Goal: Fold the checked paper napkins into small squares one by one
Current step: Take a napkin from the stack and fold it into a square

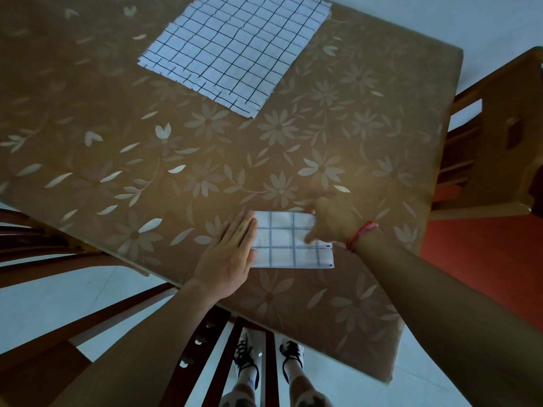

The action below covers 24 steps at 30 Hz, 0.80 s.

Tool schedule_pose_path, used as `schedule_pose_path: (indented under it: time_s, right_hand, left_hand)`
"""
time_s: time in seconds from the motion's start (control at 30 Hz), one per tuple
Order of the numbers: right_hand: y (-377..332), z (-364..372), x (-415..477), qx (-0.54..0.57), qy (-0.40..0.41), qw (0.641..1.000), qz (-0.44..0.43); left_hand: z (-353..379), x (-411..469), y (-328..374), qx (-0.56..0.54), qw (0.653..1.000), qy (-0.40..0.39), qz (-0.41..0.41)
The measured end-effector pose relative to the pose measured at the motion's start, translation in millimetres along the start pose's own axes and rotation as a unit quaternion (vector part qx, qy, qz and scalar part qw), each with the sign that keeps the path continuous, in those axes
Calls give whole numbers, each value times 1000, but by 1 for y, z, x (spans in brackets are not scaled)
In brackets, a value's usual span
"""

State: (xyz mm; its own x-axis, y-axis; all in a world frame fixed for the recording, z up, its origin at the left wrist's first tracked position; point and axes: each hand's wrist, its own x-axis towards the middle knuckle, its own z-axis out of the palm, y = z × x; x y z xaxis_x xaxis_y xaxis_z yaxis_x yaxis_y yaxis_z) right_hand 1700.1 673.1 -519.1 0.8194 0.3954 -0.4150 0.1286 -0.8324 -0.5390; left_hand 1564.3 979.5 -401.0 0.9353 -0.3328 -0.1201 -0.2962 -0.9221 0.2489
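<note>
A partly folded checked napkin [289, 242] lies as a small rectangle near the table's front edge. My left hand [232, 254] lies flat with straight fingers on its left end, pressing it down. My right hand [332, 218] rests on the napkin's right part, thumb on the paper and fingers at its far edge; how the fingers hold the paper is hidden. A stack of unfolded checked napkins [232, 51] sits at the far side of the table.
The table [147, 142] carries a brown cloth with pale flowers. A wooden chair [496, 136] stands at the right, and another chair's slats [88, 289] show at the lower left. My feet in shoes [267, 365] stand on pale floor below.
</note>
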Motion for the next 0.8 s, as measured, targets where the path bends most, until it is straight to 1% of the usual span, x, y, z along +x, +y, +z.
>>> schedule_pose_path:
  time_s: [0.03,0.07,0.1,0.13,0.17,0.27,0.37,0.47,0.53,0.63,0.7,0.8]
  right_hand:
    - [-92,-54,-35,-96,-41,994,24]
    - [-143,-77,-48,-148,-13,988,32]
    - [-156,-86,-47,-139,15,990,34]
    - [-168,-93,-53,-114,13,993,33]
    - [-165,-89,-54,-85,2,995,59]
    - [-157,-87,-55,-73,-14,994,84]
    - [-159,-95,-62,5,9,997,82]
    - [-149,-93,-76,93,28,990,104]
    - [-140,-90,-85,177,51,974,135]
    - [-135,-85,-101,286,59,935,201]
    - [-135,-78,-110,359,78,899,236]
    - [-134,-64,-125,451,60,849,269]
  left_hand:
    - [0,0,0,-3,1000,-1,-1]
    - [0,0,0,-6,1000,-1,-2]
    - [-1,0,0,-8,1000,-1,-3]
    - [-2,0,1,-11,1000,1,-3]
    - [-3,0,1,-18,1000,4,-3]
    - [-11,3,3,-35,999,24,3]
    - [-20,6,6,-65,997,50,-5]
    - [-27,6,13,-95,992,77,3]
    - [-31,2,20,-110,989,92,22]
    - [-32,-5,35,-105,987,112,35]
    - [-27,-11,44,-88,989,115,32]
    - [-19,-16,55,-104,987,114,39]
